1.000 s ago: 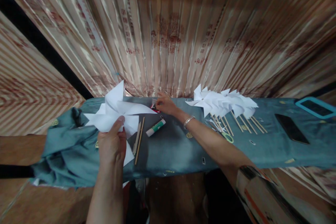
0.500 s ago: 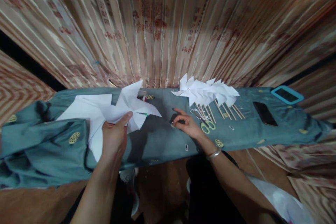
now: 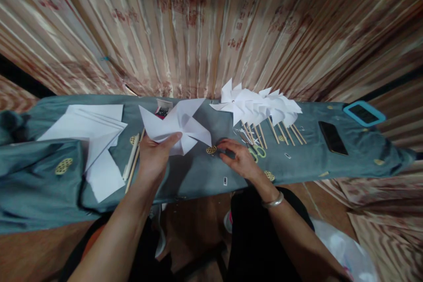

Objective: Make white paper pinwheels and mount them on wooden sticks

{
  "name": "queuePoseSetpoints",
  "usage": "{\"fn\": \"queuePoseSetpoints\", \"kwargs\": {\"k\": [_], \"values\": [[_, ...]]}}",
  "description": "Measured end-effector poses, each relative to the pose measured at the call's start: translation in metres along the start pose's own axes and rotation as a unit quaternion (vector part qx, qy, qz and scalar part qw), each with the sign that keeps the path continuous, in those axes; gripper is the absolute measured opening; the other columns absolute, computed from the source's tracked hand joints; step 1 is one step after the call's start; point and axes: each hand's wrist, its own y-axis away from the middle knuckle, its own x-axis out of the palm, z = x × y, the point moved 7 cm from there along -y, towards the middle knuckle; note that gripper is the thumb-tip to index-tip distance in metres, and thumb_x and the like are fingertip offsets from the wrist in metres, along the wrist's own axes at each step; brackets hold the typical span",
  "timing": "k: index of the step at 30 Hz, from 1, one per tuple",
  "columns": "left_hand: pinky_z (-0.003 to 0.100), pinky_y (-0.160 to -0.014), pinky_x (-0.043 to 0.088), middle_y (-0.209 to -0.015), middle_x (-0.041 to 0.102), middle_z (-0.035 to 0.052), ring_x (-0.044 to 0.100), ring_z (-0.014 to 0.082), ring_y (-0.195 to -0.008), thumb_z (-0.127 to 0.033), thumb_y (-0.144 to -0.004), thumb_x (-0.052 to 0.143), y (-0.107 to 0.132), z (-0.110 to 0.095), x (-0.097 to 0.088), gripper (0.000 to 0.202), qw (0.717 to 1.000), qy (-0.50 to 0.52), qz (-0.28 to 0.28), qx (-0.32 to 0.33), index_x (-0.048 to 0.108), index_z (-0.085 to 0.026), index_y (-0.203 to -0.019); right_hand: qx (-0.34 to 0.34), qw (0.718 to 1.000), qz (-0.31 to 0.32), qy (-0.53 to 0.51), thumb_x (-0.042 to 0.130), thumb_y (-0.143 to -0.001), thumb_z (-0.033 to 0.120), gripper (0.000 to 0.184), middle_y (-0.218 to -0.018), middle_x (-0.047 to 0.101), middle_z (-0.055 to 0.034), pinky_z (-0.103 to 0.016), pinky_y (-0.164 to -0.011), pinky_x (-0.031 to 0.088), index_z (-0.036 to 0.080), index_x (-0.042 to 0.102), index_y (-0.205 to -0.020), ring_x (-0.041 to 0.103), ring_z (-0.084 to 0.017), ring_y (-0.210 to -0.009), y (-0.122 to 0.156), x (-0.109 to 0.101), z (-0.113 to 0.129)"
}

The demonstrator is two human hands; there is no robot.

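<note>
My left hand (image 3: pixel 155 158) is closed on a white paper pinwheel (image 3: pixel 185 134), thumb on its front near the middle, and lifts it above the cloth. To its right, my right hand (image 3: pixel 239 158) hovers low over the cloth with thumb and index finger apart; nothing shows between them. Just left of those fingertips a tiny shiny piece (image 3: pixel 212 155), too small to name, lies by a yellow printed spot. Beside my left wrist are a wooden stick (image 3: pixel 132 169) and a white pen-like rod (image 3: pixel 130 165). A small open box (image 3: pixel 163 108) of dark bits sits behind the pinwheel.
White paper sheets (image 3: pixel 95 119) lie at left beside bunched cloth (image 3: pixel 39 180). Finished pinwheels on sticks (image 3: pixel 261 105) overlap at back right, with green-handled scissors (image 3: pixel 259 152) below. Farther right are a black phone (image 3: pixel 332 137) and a blue-framed device (image 3: pixel 363 113). A curtain hangs behind.
The pinwheel has moved right and turned more face-up, uncovering the box, stick and rod. My right thumb and index finger, close together before, have parted. The view has shifted slightly.
</note>
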Motion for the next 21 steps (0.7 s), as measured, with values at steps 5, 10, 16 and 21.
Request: {"fn": "queuePoseSetpoints", "kwargs": {"k": [5,10,16,21], "values": [[0.026,-0.060,0.054,-0.074,0.074,0.0021,0.066,0.0168,-0.065,-0.016,-0.048,0.085,0.001,0.007,0.007,0.031,1.000,-0.009,0.006,-0.009,0.071,-0.017,-0.076,0.011,1.000,0.014,0.023,0.061,-0.085,0.022,0.015,-0.093,0.073,-0.0055,-0.032,-0.078,0.052,0.020,0.071,-0.096,0.067,-0.019,-0.083,0.000,0.008,0.009],[0.026,-0.061,0.054,-0.073,0.074,0.0020,0.067,0.0177,-0.066,-0.018,-0.048,0.086,0.002,0.009,0.012,0.031,0.999,-0.031,0.015,-0.008,0.071,-0.017,-0.076,-0.027,0.993,0.049,0.104,0.060,-0.088,0.020,0.013,-0.096,0.072,-0.0084,-0.034,-0.084,0.049,0.018,0.070,-0.096,0.066,-0.021,-0.090,-0.002,0.021,0.016],[0.027,-0.062,0.053,-0.070,0.073,0.0026,0.067,0.0188,-0.068,-0.020,-0.047,0.086,0.001,0.009,0.013,0.026,0.999,-0.042,0.013,0.003,0.071,-0.015,-0.068,-0.098,0.971,0.068,0.205,0.045,-0.094,0.015,0.022,-0.089,0.069,-0.0110,-0.037,-0.077,0.050,0.016,0.067,-0.096,0.061,-0.024,-0.084,0.004,0.029,0.027],[0.027,-0.059,0.052,-0.074,0.074,0.0043,0.066,0.0169,-0.062,-0.020,-0.049,0.085,0.001,0.012,0.013,0.029,0.999,-0.040,0.020,-0.007,0.073,-0.013,-0.075,-0.126,0.965,0.064,0.221,0.039,-0.093,0.010,0.029,-0.087,0.068,-0.0113,-0.040,-0.078,0.050,0.018,0.066,-0.094,0.060,-0.025,-0.082,0.012,0.030,0.040]]}}
